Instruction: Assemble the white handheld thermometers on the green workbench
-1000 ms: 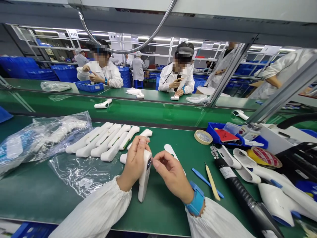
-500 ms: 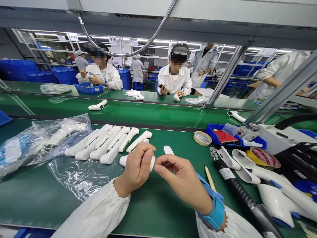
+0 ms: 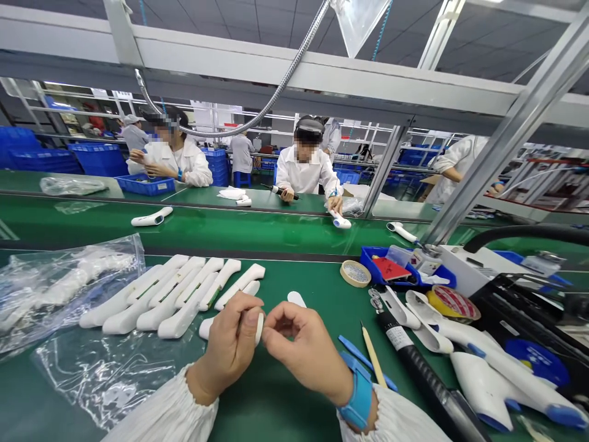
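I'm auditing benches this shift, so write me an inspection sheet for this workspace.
Surface: green bench top, with a clear plastic sheet at left.
Job's things: white part held, mostly hidden; row of white casings behind it.
Clutter: filled plastic bag at left; tape roll, cream stick and black-handled tool at right.
Hands: left hand grips the part; right hand is close by, contact unclear.
Cables: metal flexible conduit overhead; thick black hose or cable at right.
Surroundings: co-workers in white opposite.
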Demonstrator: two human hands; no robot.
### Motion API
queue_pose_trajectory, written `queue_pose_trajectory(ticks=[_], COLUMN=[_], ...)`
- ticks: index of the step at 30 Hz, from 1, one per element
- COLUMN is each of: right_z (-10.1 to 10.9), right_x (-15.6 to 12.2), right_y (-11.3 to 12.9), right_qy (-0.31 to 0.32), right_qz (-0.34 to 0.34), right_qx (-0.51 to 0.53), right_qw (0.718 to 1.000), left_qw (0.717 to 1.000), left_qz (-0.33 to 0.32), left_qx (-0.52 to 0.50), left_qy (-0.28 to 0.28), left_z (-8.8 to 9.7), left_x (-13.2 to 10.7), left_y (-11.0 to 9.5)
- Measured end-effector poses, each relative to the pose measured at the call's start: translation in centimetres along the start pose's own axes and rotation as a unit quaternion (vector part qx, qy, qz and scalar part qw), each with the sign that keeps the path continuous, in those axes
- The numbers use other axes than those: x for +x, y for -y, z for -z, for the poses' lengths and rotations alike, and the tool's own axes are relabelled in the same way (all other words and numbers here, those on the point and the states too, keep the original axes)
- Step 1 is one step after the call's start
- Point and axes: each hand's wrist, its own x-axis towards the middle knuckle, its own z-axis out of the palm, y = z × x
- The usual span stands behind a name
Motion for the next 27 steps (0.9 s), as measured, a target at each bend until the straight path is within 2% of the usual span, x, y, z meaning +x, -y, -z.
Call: queue_pose_trajectory(ticks=[5,9,12,20,24,27], right_z=[0.0,0.3,0.3,-0.2,-0.1,0.4], right_x=[1.6,2.0,1.7,1.4,1.6,1.8], right_y=[0.1,0.0,-0.1,0.0,-0.2,-0.4], right_qy=[-0.024,-0.053,-0.053,-0.071,-0.059,0.003], right_qz=[0.024,0.035,0.046,0.075,0.035,-0.011], right_qx=[-0.022,-0.05,-0.061,-0.091,-0.045,0.024], right_qw=[0.999,0.997,0.996,0.99,0.997,1.0], left_qw=[0.996,0.985,0.982,0.982,0.984,0.985], left_qz=[0.084,0.16,0.159,0.177,0.172,0.166], left_qx=[-0.02,-0.026,-0.005,-0.014,-0.017,-0.028], left_qy=[-0.024,0.057,0.098,0.059,0.051,0.046], left_z=[-0.5,-0.3,0.2,0.2,0.2,0.3], left_x=[1.0,1.6,1.5,0.8,0.8,0.7], left_y=[0.6,0.8,0.8,0.9,0.9,1.0])
